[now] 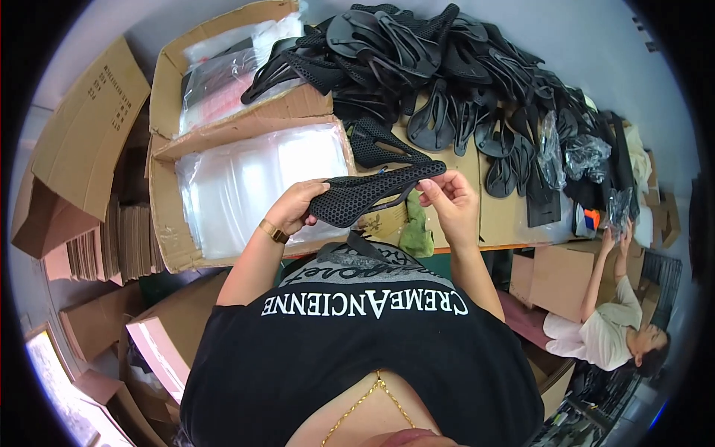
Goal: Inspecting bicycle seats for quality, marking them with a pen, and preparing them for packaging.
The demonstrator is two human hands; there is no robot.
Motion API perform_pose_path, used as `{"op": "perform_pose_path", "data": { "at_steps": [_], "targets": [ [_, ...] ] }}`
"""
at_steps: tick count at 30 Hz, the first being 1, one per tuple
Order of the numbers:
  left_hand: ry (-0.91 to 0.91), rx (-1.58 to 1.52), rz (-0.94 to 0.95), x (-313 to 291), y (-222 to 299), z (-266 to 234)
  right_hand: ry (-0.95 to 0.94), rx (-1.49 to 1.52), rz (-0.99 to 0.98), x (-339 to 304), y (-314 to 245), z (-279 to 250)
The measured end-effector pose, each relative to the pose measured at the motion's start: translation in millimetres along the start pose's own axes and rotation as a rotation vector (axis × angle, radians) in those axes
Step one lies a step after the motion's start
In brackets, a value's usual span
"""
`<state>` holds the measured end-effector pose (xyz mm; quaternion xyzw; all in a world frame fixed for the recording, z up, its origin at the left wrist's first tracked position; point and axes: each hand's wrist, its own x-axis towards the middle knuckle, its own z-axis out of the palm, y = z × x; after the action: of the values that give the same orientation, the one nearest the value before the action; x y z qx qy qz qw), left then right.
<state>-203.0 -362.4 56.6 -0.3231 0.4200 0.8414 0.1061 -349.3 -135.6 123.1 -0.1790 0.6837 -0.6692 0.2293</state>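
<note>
Both hands, left hand (292, 207), right hand (449, 200), gripping black saddle (372, 192), cardboard-covered table (454, 201), saddle pile (439, 67)

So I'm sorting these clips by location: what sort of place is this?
Probably a packing workshop or small warehouse: a pile of black saddles on the table, open cartons of clear plastic bags, and flattened cardboard boxes stacked alongside.

table (514, 223) | black saddles pile (432, 52) | open cartons (167, 223) | green cloth (415, 229)
</note>
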Motion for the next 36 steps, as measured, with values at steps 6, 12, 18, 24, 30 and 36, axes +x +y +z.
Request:
{"op": "perform_pose_path", "data": {
  "at_steps": [6, 12, 18, 24, 30, 36],
  "targets": [
    [0.018, 0.022, -0.003, 6.0, -3.6, -0.5, 0.013, 0.028, 0.021, 11.2, 7.7, -14.9],
    [0.017, 0.050, -0.023, 14.0, -4.9, 1.4, 0.034, -0.013, 0.013, 17.0, 4.2, -21.9],
    [0.037, -0.022, -0.019, 15.6, -5.7, 8.5, -0.091, -0.105, 0.019, 22.4, 11.4, -38.1],
    [-0.095, -0.030, -0.042, 18.2, -1.5, 12.2, 0.052, -0.009, 0.114, 21.4, 21.0, -50.3],
    [-0.056, 0.011, -0.078, 12.5, -0.4, 20.1, 0.051, 0.035, 0.129, 19.1, 25.5, -55.0],
    [-0.042, 0.062, -0.078, 10.9, 2.8, 25.0, 0.070, 0.049, 0.134, 15.6, 30.4, -58.7]
  ]
}}
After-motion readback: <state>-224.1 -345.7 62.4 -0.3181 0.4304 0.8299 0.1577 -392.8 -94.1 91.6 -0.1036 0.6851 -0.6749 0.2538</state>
